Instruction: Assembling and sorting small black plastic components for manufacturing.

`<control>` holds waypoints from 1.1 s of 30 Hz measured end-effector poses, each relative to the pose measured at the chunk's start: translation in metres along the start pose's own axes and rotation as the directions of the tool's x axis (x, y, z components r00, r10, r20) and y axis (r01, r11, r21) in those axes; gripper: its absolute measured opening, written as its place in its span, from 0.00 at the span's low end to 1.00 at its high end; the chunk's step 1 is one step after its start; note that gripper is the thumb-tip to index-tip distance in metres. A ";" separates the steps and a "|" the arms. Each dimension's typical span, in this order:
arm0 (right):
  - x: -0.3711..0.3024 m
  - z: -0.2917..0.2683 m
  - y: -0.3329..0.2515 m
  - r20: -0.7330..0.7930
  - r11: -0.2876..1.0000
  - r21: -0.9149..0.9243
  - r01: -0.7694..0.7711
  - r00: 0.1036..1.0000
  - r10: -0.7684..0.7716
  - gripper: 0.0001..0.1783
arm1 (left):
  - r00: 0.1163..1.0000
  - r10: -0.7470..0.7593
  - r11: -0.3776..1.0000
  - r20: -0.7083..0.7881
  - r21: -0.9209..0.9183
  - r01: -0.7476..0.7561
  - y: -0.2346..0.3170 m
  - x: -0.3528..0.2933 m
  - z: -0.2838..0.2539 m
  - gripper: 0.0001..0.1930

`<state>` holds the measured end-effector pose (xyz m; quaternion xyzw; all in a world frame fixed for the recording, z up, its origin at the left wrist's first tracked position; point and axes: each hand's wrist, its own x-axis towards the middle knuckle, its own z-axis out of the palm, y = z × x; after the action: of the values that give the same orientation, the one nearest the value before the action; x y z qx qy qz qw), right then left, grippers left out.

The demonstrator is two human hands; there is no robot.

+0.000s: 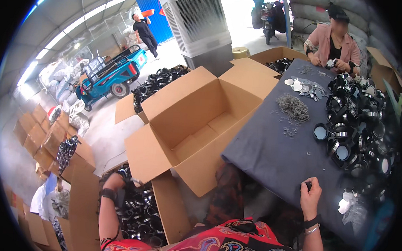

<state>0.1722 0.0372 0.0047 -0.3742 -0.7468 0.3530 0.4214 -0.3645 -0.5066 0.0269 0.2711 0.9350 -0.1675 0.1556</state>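
My left hand (115, 181) reaches down at the edge of a cardboard box filled with black ring-shaped parts (138, 212). Its fingers are blurred and partly hidden among the parts, so I cannot tell what they hold. Over the near edge of the dark-clothed table (271, 141), my right hand (312, 198) is closed around a small black piece (308, 186), mostly covered by the fingers. On the table's right side lies a heap of black round parts with silver rings (356, 126). Beside it are a pile of small metal clips (293, 108) and several pale discs (305, 88).
A large open cardboard box (201, 125) stands left of the table. Another person (334, 48) sits at the far right, handling a round part. An air cooler (196, 28), a blue cargo tricycle (112, 73) and a walking person (145, 34) are further back. Plastic bags (357, 215) lie at the right.
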 end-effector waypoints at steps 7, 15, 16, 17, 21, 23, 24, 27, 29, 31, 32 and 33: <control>0.001 0.004 0.013 -0.056 0.986 0.145 -0.086 0.994 0.095 0.06 | 0.959 0.063 0.298 -0.277 -0.912 -0.283 0.241 0.002 -0.173 0.06; -0.007 0.007 -0.013 0.106 0.854 0.453 -0.256 0.966 0.234 0.03 | 0.755 0.511 -0.225 -0.412 -0.911 -0.345 0.468 0.001 -0.197 0.06; -0.009 0.006 -0.016 0.104 0.823 0.497 -0.274 0.961 0.257 0.03 | 0.746 0.491 -0.180 -0.450 -0.890 -0.418 0.488 -0.002 -0.195 0.07; -0.012 0.003 -0.018 0.103 0.790 0.539 -0.293 0.953 0.284 0.03 | 0.734 0.474 -0.135 -0.486 -0.864 -0.485 0.505 -0.005 -0.190 0.09; -0.023 -0.020 -0.022 0.075 0.902 0.348 -0.257 0.966 0.247 0.04 | 0.629 0.411 0.050 -0.660 -0.672 -0.739 0.563 -0.007 -0.147 0.14; -0.029 -0.035 -0.021 0.058 0.927 0.269 -0.261 0.965 0.255 0.05 | 0.614 0.433 -0.002 -0.660 -0.682 -0.731 0.579 -0.016 -0.126 0.12; -0.030 -0.043 -0.025 0.062 0.931 0.208 -0.300 0.954 0.294 0.05 | 0.612 0.441 -0.006 -0.657 -0.684 -0.730 0.579 -0.016 -0.123 0.12; -0.035 -0.055 -0.020 0.023 0.965 -0.009 -0.263 0.964 0.264 0.06 | 0.604 0.633 0.005 -0.485 -0.777 -0.629 0.579 -0.029 -0.122 0.10; -0.040 -0.059 -0.014 0.032 0.964 -0.206 -0.168 0.983 0.178 0.09 | 0.593 0.673 -0.155 -0.441 -0.869 -0.470 0.577 -0.041 -0.133 0.21; -0.042 -0.060 -0.016 0.092 0.941 -0.305 -0.146 0.979 0.182 0.08 | 0.549 0.771 -0.152 -0.323 -0.930 -0.333 0.578 -0.047 -0.144 0.33; -0.039 -0.063 -0.030 0.135 0.897 -0.412 -0.158 0.964 0.231 0.06 | 0.522 0.800 -0.139 -0.297 -0.937 -0.319 0.577 -0.048 -0.148 0.35; -0.041 -0.069 -0.027 0.116 0.891 -0.421 -0.170 0.964 0.239 0.06 | 0.504 0.811 -0.143 -0.296 -0.937 -0.319 0.581 -0.050 -0.147 0.35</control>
<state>0.2413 0.0041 0.0402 -0.4999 -0.7924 0.2619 0.2315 -0.0289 -0.0073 0.0447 0.4652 0.5281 0.4763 0.5271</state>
